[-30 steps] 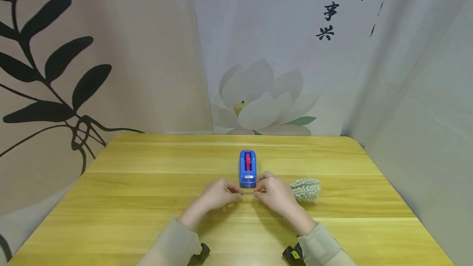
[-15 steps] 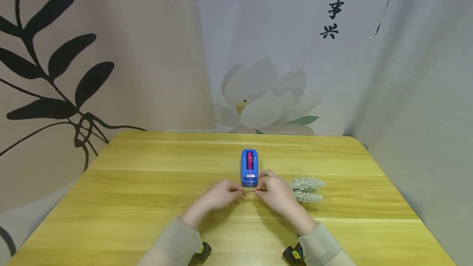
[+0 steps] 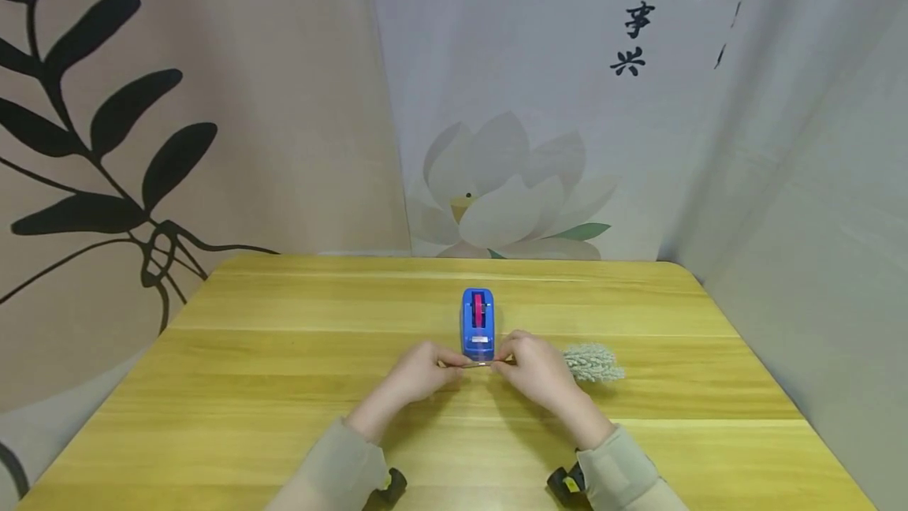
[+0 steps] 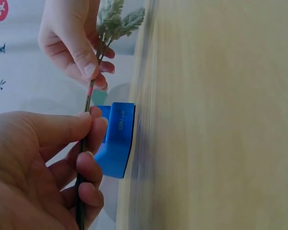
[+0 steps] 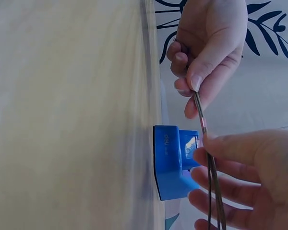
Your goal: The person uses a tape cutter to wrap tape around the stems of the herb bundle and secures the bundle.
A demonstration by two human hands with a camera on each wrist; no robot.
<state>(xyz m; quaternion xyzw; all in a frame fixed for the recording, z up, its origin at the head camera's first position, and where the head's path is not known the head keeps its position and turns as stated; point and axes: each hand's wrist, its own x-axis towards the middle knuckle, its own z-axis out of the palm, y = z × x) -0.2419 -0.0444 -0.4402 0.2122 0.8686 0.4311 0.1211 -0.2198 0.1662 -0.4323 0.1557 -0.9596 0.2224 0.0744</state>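
My left hand (image 3: 420,373) and right hand (image 3: 537,369) pinch one thin bundle of flower stems (image 5: 211,175) held level just in front of a blue tape dispenser (image 3: 478,337). The pale green flower heads (image 3: 593,362) stick out to the right beyond the right hand. Between the two hands a short pinkish band (image 4: 90,90) shows on the stems. In the left wrist view the left fingers (image 4: 67,128) curl about the stems' lower part. Thumb and fingers of the right hand (image 5: 245,165) grip nearer the heads.
The dispenser carries a pink roll (image 3: 478,310) and stands on the wooden table (image 3: 284,385). Behind the table's far edge hangs a printed curtain (image 3: 298,101) with leaves, a lotus and writing. Dark wrist cameras (image 3: 565,484) sit under the sleeves.
The flower heads, spread in two clumps half a second ago, now lie in one clump. Both hands keep their hold, and the right hand has shifted slightly right.
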